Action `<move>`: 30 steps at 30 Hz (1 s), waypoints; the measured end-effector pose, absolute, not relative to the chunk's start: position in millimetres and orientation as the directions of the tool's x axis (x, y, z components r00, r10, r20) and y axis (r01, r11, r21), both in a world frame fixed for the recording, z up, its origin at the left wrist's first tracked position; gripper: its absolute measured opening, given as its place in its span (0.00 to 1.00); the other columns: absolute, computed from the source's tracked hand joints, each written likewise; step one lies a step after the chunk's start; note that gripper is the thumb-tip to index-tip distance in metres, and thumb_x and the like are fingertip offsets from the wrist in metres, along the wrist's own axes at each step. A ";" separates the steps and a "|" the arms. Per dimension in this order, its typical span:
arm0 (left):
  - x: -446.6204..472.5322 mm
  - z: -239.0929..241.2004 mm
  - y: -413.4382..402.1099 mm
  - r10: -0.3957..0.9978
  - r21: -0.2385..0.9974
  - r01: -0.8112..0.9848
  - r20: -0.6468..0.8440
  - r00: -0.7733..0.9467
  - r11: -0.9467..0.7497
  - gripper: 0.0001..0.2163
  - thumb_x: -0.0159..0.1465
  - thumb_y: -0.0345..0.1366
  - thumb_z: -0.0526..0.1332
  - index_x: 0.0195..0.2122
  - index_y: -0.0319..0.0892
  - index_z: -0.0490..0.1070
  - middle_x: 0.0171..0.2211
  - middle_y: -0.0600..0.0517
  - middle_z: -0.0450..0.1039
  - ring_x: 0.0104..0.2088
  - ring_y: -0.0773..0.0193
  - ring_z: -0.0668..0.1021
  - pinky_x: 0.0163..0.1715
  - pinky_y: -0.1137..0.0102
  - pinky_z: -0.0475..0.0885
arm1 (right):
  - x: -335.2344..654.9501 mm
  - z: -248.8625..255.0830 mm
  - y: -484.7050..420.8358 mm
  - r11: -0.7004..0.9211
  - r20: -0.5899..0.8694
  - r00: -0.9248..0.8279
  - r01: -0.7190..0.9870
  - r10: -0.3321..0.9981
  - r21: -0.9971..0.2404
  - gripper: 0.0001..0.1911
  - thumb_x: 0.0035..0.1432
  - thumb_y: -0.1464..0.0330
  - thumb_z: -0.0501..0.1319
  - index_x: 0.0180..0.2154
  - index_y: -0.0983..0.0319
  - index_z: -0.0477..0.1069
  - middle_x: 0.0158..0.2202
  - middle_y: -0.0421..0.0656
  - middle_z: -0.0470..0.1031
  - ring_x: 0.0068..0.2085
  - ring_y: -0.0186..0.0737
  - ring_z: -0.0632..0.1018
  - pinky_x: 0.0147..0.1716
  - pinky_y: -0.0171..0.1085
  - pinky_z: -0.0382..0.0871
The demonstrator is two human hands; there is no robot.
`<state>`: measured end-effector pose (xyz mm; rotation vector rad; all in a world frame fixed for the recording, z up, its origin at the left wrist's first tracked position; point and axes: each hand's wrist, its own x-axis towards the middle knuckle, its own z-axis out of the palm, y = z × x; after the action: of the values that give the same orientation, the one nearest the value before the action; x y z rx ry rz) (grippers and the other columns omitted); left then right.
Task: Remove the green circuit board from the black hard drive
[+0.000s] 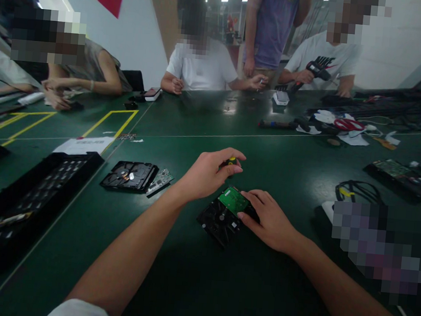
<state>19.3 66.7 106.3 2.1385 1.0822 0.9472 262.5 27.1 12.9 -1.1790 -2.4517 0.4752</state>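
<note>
A black hard drive (214, 222) with a green circuit board (233, 201) on its upper face lies askew on the table in front of me. My right hand (269, 219) grips its right side, thumb on the board's edge and fingers along the far side. Just above the drive's far corner, my left hand (212, 172) pinches a small black-and-yellow tool (233, 160), seemingly a screwdriver; its lower end cannot be made out. To the left lies another hard drive (130, 175), with a loose circuit board (160, 181) touching or beside its right end.
A long black tray (41, 192) with small parts stands at left, near a white paper label (84, 144). At right are a coiled black cable (358, 191) and another drive (402, 177). Across the table, a person holds a power drill (317, 70); other people sit or stand nearby.
</note>
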 end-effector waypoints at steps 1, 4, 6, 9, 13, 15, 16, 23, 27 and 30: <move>18.2 106.2 66.9 0.839 0.744 0.429 0.325 0.437 -0.512 0.13 0.72 0.35 0.59 0.57 0.45 0.73 0.44 0.50 0.80 0.39 0.65 0.82 0.30 0.76 0.76 | 262.5 13.4 26.9 0.587 0.182 -0.576 0.666 0.797 -0.460 0.30 0.71 0.51 0.55 0.66 0.60 0.64 0.58 0.54 0.71 0.57 0.56 0.72 0.58 0.57 0.69; 16.9 105.2 67.9 0.836 0.764 0.406 0.306 0.455 -0.501 0.14 0.72 0.35 0.58 0.58 0.46 0.73 0.46 0.50 0.80 0.40 0.64 0.82 0.29 0.77 0.75 | 262.4 15.7 26.0 0.573 0.169 -0.571 0.665 0.804 -0.479 0.33 0.70 0.48 0.55 0.67 0.61 0.63 0.60 0.54 0.69 0.59 0.57 0.71 0.60 0.57 0.67; 17.5 104.0 68.9 0.840 0.741 0.434 0.328 0.433 -0.513 0.13 0.72 0.36 0.59 0.57 0.46 0.73 0.45 0.50 0.80 0.39 0.65 0.82 0.30 0.76 0.76 | 262.6 17.4 25.1 0.568 0.163 -0.569 0.664 0.806 -0.487 0.36 0.69 0.46 0.56 0.68 0.61 0.61 0.62 0.55 0.67 0.61 0.58 0.70 0.62 0.58 0.66; 19.2 102.3 70.5 0.849 0.687 0.503 0.380 0.367 -0.525 0.13 0.72 0.38 0.62 0.56 0.45 0.74 0.41 0.51 0.81 0.35 0.66 0.82 0.33 0.74 0.76 | 263.1 19.1 22.9 0.564 0.141 -0.579 0.662 0.803 -0.493 0.46 0.62 0.40 0.60 0.70 0.60 0.57 0.66 0.57 0.61 0.65 0.63 0.66 0.63 0.60 0.64; 22.1 102.2 70.7 0.861 0.626 0.595 0.417 0.290 -0.504 0.12 0.70 0.38 0.65 0.54 0.45 0.76 0.40 0.52 0.82 0.33 0.66 0.81 0.35 0.72 0.76 | 261.6 19.4 17.1 0.556 0.090 -0.596 0.672 0.798 -0.490 0.60 0.49 0.33 0.64 0.73 0.54 0.50 0.73 0.58 0.46 0.70 0.73 0.58 0.65 0.66 0.59; 23.8 103.0 69.8 0.860 0.593 0.632 0.433 0.271 -0.498 0.12 0.69 0.38 0.67 0.53 0.45 0.76 0.41 0.52 0.83 0.34 0.65 0.82 0.37 0.71 0.75 | 259.2 19.0 13.1 0.553 0.072 -0.598 0.681 0.798 -0.480 0.64 0.44 0.30 0.65 0.74 0.51 0.48 0.75 0.57 0.39 0.72 0.76 0.52 0.65 0.69 0.56; 24.6 103.3 69.4 0.857 0.583 0.641 0.438 0.270 -0.500 0.12 0.69 0.39 0.67 0.53 0.45 0.77 0.41 0.52 0.83 0.34 0.65 0.82 0.38 0.71 0.75 | 257.5 18.8 11.0 0.552 0.064 -0.599 0.685 0.798 -0.476 0.66 0.43 0.30 0.65 0.74 0.50 0.47 0.75 0.56 0.36 0.72 0.77 0.50 0.65 0.70 0.55; 26.7 103.7 68.8 0.853 0.596 0.619 0.435 0.287 -0.512 0.13 0.70 0.39 0.66 0.54 0.45 0.76 0.43 0.51 0.83 0.37 0.64 0.83 0.38 0.70 0.75 | 243.6 16.3 -0.5 0.515 0.022 -0.573 0.718 0.819 -0.468 0.72 0.40 0.29 0.66 0.75 0.52 0.39 0.76 0.59 0.29 0.73 0.78 0.44 0.66 0.70 0.51; 26.9 102.9 69.2 0.852 0.589 0.627 0.444 0.276 -0.510 0.13 0.70 0.39 0.66 0.54 0.46 0.76 0.43 0.51 0.83 0.37 0.63 0.83 0.40 0.70 0.75 | 237.3 14.4 -3.4 0.517 0.036 -0.563 0.730 0.826 -0.448 0.74 0.38 0.28 0.64 0.76 0.53 0.38 0.76 0.58 0.27 0.73 0.79 0.43 0.67 0.71 0.48; 26.9 102.0 69.6 0.850 0.572 0.645 0.454 0.267 -0.508 0.13 0.70 0.40 0.66 0.54 0.46 0.76 0.44 0.51 0.83 0.37 0.63 0.83 0.40 0.70 0.75 | 234.5 14.8 -4.4 0.512 0.021 -0.558 0.745 0.829 -0.427 0.74 0.39 0.27 0.63 0.76 0.55 0.39 0.76 0.61 0.28 0.73 0.80 0.43 0.66 0.71 0.48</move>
<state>26.9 69.6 102.0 2.2679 1.3790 1.0804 234.5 -4.4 14.8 -1.3402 -2.5322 0.5531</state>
